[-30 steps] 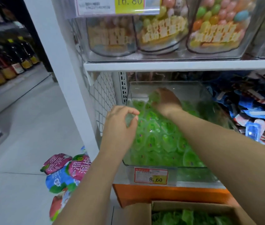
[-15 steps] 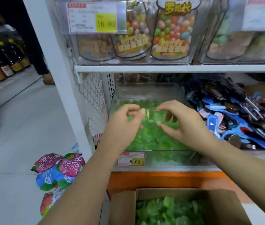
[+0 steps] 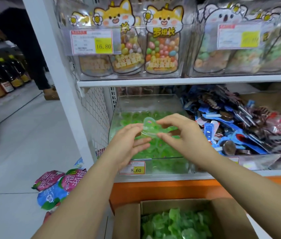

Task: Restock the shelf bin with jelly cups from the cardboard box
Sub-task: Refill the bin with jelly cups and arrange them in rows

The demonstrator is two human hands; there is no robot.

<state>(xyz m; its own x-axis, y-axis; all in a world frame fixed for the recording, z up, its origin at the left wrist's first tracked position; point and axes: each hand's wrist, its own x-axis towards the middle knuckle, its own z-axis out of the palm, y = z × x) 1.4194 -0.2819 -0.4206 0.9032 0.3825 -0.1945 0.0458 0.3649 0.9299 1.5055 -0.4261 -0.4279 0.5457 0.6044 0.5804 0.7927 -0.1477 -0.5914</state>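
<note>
a green jelly cup (image 3: 149, 127) is pinched between the left hand (image 3: 129, 144) and right hand (image 3: 182, 135), above the open-topped shelf bin (image 3: 146, 100). blue snack packets (image 3: 231, 135) are heaped just right of it; the cardboard box (image 3: 127, 219) lies nearer. a second ago the right hand was reached deep into the bin.

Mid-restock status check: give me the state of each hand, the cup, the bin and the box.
left hand, pinching the jelly cup's left edge
right hand, pinching its right edge
jelly cup, held up in front of the shelf bin
shelf bin, open-topped, partly filled with green cups
cardboard box, open, green cups inside
</note>
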